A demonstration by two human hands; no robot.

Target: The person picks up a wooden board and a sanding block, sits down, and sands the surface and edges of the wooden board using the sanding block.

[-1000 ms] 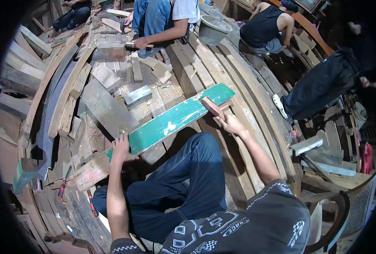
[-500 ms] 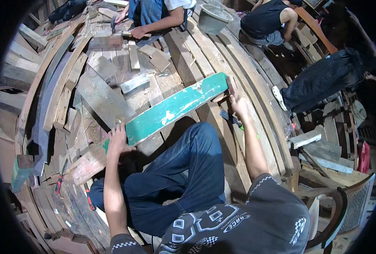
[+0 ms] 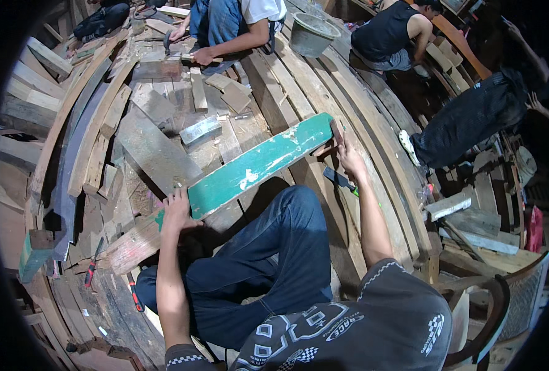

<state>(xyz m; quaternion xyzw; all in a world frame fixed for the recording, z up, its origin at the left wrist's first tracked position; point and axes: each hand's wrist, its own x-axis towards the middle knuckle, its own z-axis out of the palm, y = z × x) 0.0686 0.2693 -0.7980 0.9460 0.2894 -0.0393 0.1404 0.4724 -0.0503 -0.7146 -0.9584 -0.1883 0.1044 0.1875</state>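
Observation:
A long board (image 3: 256, 162) with chipped green paint and a bare wooden left part lies slanting above my bent legs. My left hand (image 3: 178, 210) is wrapped over the board near the bare part, gripping it. At the board's far right end, my right hand (image 3: 352, 157) holds a small reddish-brown wooden piece (image 3: 338, 131) upright against the end face; its exact shape is partly hidden by my fingers. Beneath my right hand lies a tool with a dark blade (image 3: 335, 177) and green handle. Two red-and-black handled tools (image 3: 90, 274) rest at lower left.
Co-workers crouch at the top centre (image 3: 243, 31) and top right (image 3: 389, 37); another person's legs (image 3: 466, 117) stand at the right. A grey bucket (image 3: 311, 34), a metal block (image 3: 200, 131), curved timbers (image 3: 83, 123), offcuts and a curved chair-like frame (image 3: 497, 309) surround me.
My right hand moved the wooden piece from lying across the board's top to upright at its right end, uncovering the green-handled tool. The standing person at right has raised an arm.

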